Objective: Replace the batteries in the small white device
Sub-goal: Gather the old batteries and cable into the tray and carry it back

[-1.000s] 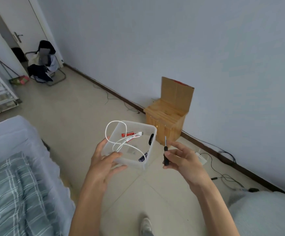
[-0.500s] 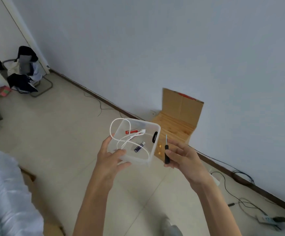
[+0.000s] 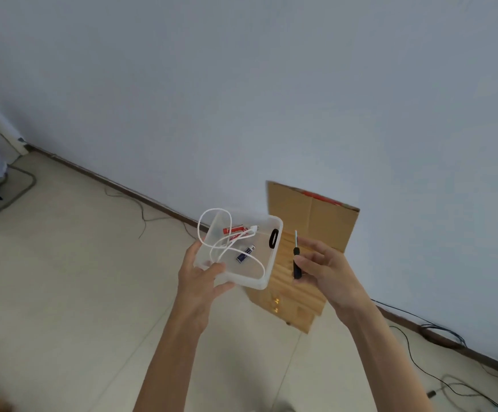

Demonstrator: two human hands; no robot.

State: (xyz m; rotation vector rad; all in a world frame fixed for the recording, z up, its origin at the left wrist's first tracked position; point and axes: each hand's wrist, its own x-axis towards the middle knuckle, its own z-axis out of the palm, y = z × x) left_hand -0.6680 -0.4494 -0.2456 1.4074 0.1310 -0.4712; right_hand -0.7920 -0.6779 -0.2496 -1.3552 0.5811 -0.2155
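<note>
Firmly, the left hand [image 3: 200, 278] gripped the near left corner of a translucent plastic bin [image 3: 267, 281], thumb over its rim; the right hand [image 3: 328, 269] pinched a slim black-handled screwdriver [image 3: 296, 257] upright just right of it. Inside, nearer the left hand, a blue battery [image 3: 245, 253] lay with its long axis near-left to far-right, a red battery [image 3: 234, 229] farther back beneath a looping white cable [image 3: 212, 221]. No small white device could be made out.
</note>
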